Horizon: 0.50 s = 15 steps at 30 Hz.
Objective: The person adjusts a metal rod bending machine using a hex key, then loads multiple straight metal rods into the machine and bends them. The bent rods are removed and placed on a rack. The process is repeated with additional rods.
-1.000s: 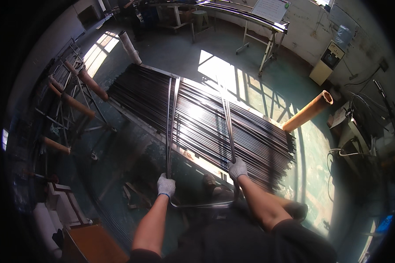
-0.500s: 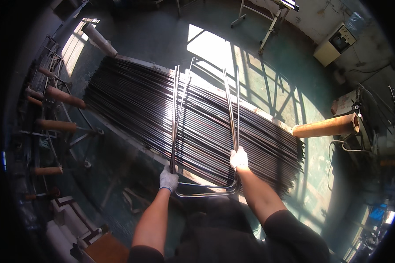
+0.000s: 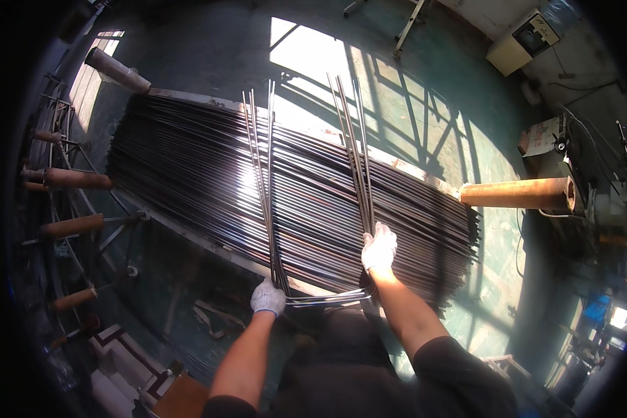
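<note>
Several thin metal tubes [image 3: 327, 301], bent into U shapes, lie together between my two gloved hands. Their long legs point away from me and fan slightly apart at the far ends. My left hand [image 3: 267, 298], in a white knit glove, is closed on the left bend. Farther up, my right hand [image 3: 380, 249], also in a white glove, grips the right legs, its fingers partly hidden. Beneath them a wide layer of dark straight metal tubes [image 3: 188, 160] runs from far left to near right.
A brown roller post [image 3: 515, 194] stands at the right end of the layer, and a grey post [image 3: 118, 70] at the far left. More brown rollers [image 3: 76, 179] stick out of a rack on the left. A beige machine box [image 3: 519, 49] is at the far right.
The crossbars of the bent tubes have come closer together, and their far ends have spread differently. Both hands keep hold. The whole view has shifted slightly.
</note>
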{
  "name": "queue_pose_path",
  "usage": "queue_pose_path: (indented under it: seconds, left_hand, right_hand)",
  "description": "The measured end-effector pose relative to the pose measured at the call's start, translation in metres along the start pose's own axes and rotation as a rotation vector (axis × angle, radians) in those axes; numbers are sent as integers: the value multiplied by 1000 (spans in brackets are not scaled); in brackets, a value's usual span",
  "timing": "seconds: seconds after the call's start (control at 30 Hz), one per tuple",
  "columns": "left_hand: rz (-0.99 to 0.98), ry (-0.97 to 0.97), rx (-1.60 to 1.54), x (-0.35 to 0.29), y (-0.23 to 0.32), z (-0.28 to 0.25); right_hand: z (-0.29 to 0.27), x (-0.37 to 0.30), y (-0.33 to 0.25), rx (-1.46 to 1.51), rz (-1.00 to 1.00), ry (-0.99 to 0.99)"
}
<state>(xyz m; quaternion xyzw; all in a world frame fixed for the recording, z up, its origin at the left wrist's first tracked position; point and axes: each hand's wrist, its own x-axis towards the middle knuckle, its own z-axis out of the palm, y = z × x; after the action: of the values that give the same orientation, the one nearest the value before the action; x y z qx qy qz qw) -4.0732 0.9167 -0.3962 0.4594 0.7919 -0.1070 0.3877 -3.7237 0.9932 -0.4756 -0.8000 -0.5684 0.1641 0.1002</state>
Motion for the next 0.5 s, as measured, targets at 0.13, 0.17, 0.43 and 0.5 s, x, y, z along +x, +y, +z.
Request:
queue_pose_path:
  seconds: [0.13, 0.17, 0.43, 0.5]
  left_hand:
    - [37, 88, -127, -4, -4, -1]
    - [62, 98, -204, -8, -6, -2]
    - [-26, -14, -1117, -82, -31, -33]
    - [-51, 9, -1333, -112, -54, -50]
  right_hand:
    - [-16, 1, -4, 25, 9, 21]
    - [-22, 0, -7, 33, 15, 27]
    - [-93, -42, -54, 331, 2, 136]
    - [-102, -55, -82, 402, -119, 152]
